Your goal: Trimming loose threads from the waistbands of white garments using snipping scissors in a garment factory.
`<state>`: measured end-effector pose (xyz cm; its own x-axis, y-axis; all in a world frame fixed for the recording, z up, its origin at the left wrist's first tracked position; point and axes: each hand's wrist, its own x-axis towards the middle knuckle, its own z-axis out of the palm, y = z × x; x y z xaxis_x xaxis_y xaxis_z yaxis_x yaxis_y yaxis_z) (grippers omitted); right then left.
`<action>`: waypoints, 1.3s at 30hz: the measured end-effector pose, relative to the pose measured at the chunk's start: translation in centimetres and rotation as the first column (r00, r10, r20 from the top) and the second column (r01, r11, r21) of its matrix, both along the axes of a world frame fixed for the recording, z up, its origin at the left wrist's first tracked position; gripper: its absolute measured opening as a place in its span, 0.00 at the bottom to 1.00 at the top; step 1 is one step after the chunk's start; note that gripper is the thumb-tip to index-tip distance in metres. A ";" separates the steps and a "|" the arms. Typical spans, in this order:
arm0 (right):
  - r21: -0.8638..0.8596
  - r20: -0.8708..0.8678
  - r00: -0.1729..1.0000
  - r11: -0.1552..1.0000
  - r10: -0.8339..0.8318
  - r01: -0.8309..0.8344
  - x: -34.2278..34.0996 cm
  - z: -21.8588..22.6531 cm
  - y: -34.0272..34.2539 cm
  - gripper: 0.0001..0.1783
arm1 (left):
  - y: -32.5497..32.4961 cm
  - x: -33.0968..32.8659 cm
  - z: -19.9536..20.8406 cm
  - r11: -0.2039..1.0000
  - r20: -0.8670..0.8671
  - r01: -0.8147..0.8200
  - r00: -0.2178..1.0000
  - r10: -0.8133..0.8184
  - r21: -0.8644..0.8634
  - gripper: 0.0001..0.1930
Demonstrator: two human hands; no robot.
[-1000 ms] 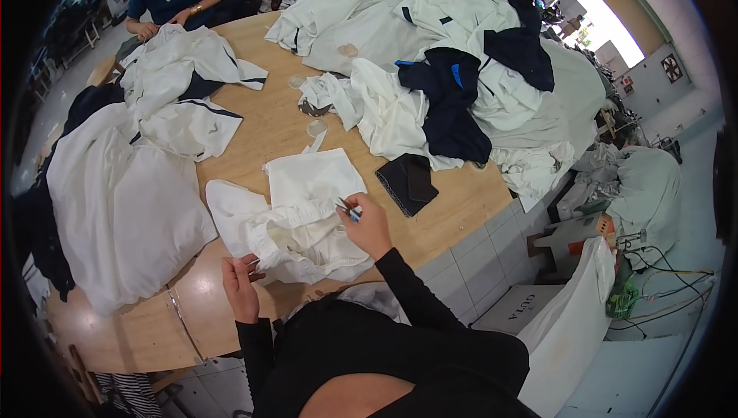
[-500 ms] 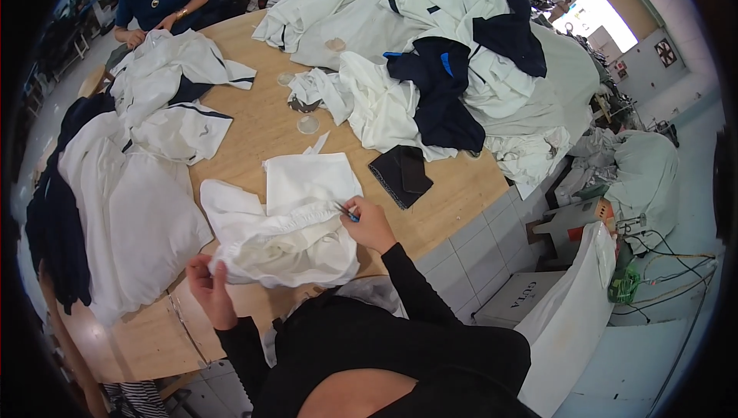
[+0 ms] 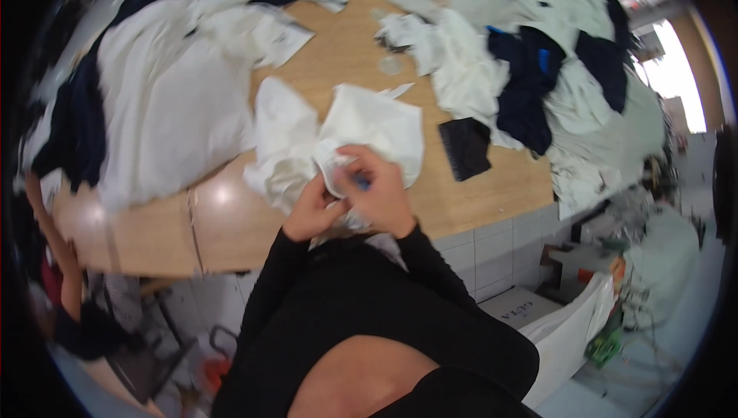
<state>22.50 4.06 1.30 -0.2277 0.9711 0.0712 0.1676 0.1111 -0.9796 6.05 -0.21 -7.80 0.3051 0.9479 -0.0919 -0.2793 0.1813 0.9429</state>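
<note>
A white garment [image 3: 373, 122] lies loosely folded on the wooden table in front of me. My left hand [image 3: 311, 212] is closed on its near edge, pinching a gathered band of cloth. Close against it, my right hand [image 3: 382, 191] bends over the same band, somewhat blurred. Something blue, the handle of small thread snips [image 3: 361, 180], shows inside my right hand; the blades cannot be made out. Both hands touch the cloth, and the right fingers partly cover the band.
White and navy garments [image 3: 173, 103] are heaped on the left of the wooden table [image 3: 338, 41]; more [image 3: 530, 72] lie at the right. A folded black cloth [image 3: 465, 147] sits nearer. Another person's arm [image 3: 58, 237] reaches in at far left. Boxes [image 3: 523, 304] stand on the floor at right.
My hands, apart at the garment's two sides before, have come together at its near edge. The garment is bunched up between them. My view has shifted, and the person at the far left is out of sight.
</note>
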 end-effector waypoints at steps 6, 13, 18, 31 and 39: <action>0.013 0.187 0.957 0.975 -0.220 0.221 8.0 -4.0 2.1 0.13 | -0.6 -3.1 2.9 0.941 0.369 -0.129 0.896 0.246 -0.312 0.37; -0.180 0.109 0.990 0.978 -0.089 0.107 8.9 -3.4 0.1 0.22 | -1.6 -5.1 5.7 0.953 0.397 -0.076 0.897 0.194 -0.294 0.43; -0.092 -0.101 0.983 0.986 -0.151 0.142 3.7 -3.3 0.9 0.16 | -0.5 -5.0 7.0 0.962 0.596 -0.045 0.777 0.204 -0.270 0.43; -0.269 -0.140 0.976 0.955 -0.165 0.123 8.8 -2.2 1.1 0.12 | -3.2 -6.1 7.8 0.941 0.151 -0.294 0.936 0.319 -0.166 0.19; -0.136 -0.221 0.955 0.976 -0.198 0.171 8.9 1.8 0.4 0.13 | -2.2 -5.8 11.4 0.952 0.092 -0.304 0.949 0.302 0.014 0.20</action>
<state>31.42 4.46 3.06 -0.0344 0.9993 -0.0129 -0.0581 -0.0148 -0.9982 0.25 -2.44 3.62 0.0088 0.9987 -0.0500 -0.3989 0.0494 0.9157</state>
